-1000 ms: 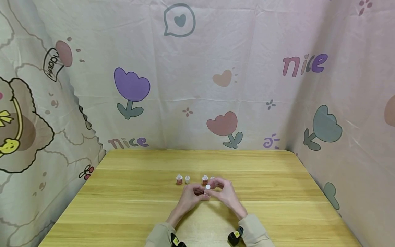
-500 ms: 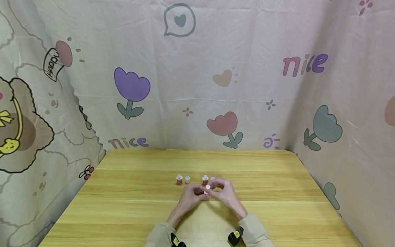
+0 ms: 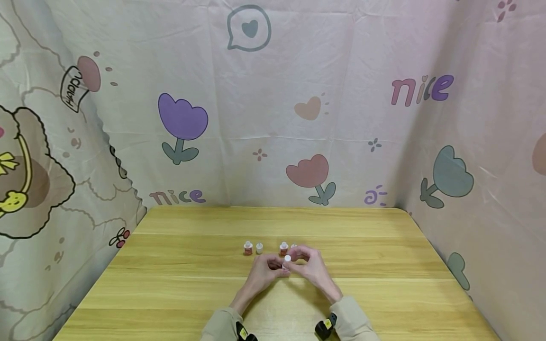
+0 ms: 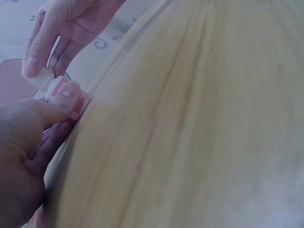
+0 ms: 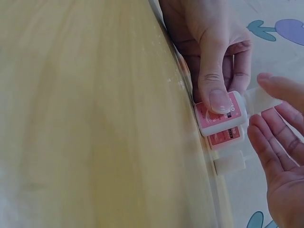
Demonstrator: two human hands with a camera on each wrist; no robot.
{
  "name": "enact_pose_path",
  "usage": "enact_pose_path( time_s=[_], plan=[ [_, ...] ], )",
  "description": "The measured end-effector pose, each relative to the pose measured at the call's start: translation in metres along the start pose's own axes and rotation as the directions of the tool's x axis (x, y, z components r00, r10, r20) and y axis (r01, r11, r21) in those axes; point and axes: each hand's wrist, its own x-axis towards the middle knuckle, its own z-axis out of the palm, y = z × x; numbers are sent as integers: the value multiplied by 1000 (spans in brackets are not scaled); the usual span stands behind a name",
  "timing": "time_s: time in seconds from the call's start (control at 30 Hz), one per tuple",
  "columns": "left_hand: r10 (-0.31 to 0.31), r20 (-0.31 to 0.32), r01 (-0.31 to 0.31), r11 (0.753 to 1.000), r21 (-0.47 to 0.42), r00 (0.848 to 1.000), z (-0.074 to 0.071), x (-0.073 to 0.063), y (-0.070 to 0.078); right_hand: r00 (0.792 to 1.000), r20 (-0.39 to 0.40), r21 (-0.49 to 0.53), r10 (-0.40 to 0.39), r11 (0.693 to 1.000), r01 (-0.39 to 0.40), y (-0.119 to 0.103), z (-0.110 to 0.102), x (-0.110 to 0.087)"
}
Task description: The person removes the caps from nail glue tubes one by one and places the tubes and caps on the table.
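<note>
Near the middle of the table, my left hand [image 3: 263,274] holds a small white bottle [image 5: 221,114] with a pink-red label, its thumb pressed on the label in the right wrist view. On the bottle's neck is a white cap [image 3: 287,258], which my right hand [image 3: 312,268] pinches between thumb and fingers. From the left wrist the cap [image 4: 38,80] looks in line with the bottle [image 4: 66,95]. Whether it is fully seated, I cannot tell. Just behind the hands stands a similar bottle [image 3: 283,248], with a white cap [image 3: 294,246] partly hidden by my right fingers.
To the left of that pair, another red-labelled bottle [image 3: 248,248] stands with a loose white cap [image 3: 259,248] beside it. The wooden table [image 3: 192,265] ends at a patterned cloth backdrop [image 3: 256,118]. Dark cameras sit on both wrists.
</note>
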Motion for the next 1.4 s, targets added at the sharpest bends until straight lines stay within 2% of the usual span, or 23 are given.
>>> enact_pose_path(
  time_s=[0.17, 0.3, 0.53, 0.8, 1.1, 1.3, 1.4],
  plan=[
    [0, -2, 0, 1000, 5, 1000, 0, 0, 0, 1000, 0, -11, 22, 1000, -22, -25, -4, -3],
    [1, 2, -1, 1000, 9, 1000, 0, 0, 1, 1000, 0, -14, 19, 1000, -19, -31, -5, -4],
    [-8, 6, 8, 1000, 21, 1000, 0, 0, 1, 1000, 22, -5, 8, 1000, -7, -27, -5, -4],
    [-3, 7, 4, 1000, -4, 1000, 0, 0, 1, 999, 40, -3, -13, 1000, 13, -25, -6, -4],
    [1, -12, -2, 1000, -28, 1000, 0, -1, 3, 1000, -7, -6, 1, 1000, -1, -27, -4, -3],
    [3, -27, -3, 1000, 21, 1000, 3, 0, -1, 999, -49, -59, -3, 998, 0, -5, 2, 1],
    [0, -26, 1, 1000, 17, 1000, 3, 0, -1, 998, -57, -71, -14, 997, 10, 5, 3, 2]
  ],
)
